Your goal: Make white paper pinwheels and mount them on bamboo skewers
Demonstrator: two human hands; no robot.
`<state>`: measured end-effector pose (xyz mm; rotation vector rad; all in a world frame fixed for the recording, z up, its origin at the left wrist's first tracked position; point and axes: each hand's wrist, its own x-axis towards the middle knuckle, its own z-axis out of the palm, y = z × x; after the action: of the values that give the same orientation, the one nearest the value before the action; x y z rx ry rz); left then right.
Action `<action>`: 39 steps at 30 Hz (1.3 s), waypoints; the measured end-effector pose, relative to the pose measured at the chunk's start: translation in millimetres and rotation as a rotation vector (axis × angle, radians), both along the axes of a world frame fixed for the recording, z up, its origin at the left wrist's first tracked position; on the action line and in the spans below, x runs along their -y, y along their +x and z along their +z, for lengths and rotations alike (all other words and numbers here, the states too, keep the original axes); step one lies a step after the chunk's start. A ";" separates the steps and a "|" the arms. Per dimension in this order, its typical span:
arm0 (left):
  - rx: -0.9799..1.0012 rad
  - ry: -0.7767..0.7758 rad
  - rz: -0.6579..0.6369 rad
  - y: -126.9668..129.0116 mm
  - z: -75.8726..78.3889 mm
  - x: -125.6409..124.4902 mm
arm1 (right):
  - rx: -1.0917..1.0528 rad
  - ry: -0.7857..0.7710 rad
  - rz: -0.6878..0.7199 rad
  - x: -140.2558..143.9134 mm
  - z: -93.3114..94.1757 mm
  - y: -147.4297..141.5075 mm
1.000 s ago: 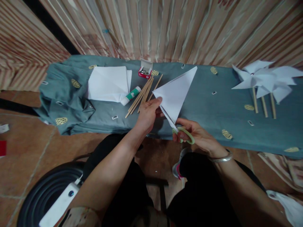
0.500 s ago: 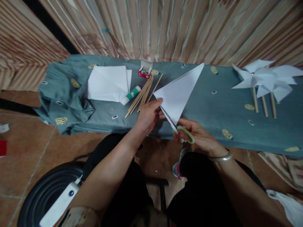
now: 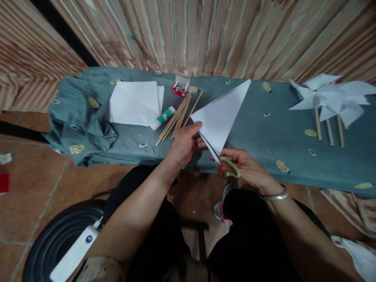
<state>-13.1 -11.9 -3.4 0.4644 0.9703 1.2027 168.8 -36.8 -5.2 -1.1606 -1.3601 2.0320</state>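
A sheet of white paper, folded into a triangle, is pinched by my left hand along its left side. My right hand grips scissors with pale green handles. The scissors are at the lower corner of the folded paper, where its layers part; the blades are largely hidden by paper and fingers. Just left of the paper lie several thin wooden sticks, partly behind my left hand. A glue stick with a green label rests against them.
A stack of white paper lies at the left of the cloth-covered table. Behind the sticks stands a small open red box with metal pins. White paper pinwheels on sticks lie at the right. A pleated curtain hangs behind.
The right hand and scissors have shifted very slightly, and the paper's top tip has moved a little left. My left hand keeps its grip in the same place.
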 end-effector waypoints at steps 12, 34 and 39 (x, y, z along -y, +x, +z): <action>-0.015 -0.013 0.006 1.4 -2.0 0.3 | -0.047 -0.020 -0.034 4.3 0.9 0.6; -0.076 0.111 -0.027 -1.2 -8.9 12.3 | 0.069 0.207 -0.468 -9.6 9.5 38.5; -0.160 0.112 -0.192 13.9 -7.5 26.8 | -0.067 0.256 -0.669 -14.8 -4.6 16.7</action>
<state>0.8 -38.7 -10.9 0.7358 0.9734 1.0615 185.5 -21.9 -9.8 -1.2070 -0.9801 1.3665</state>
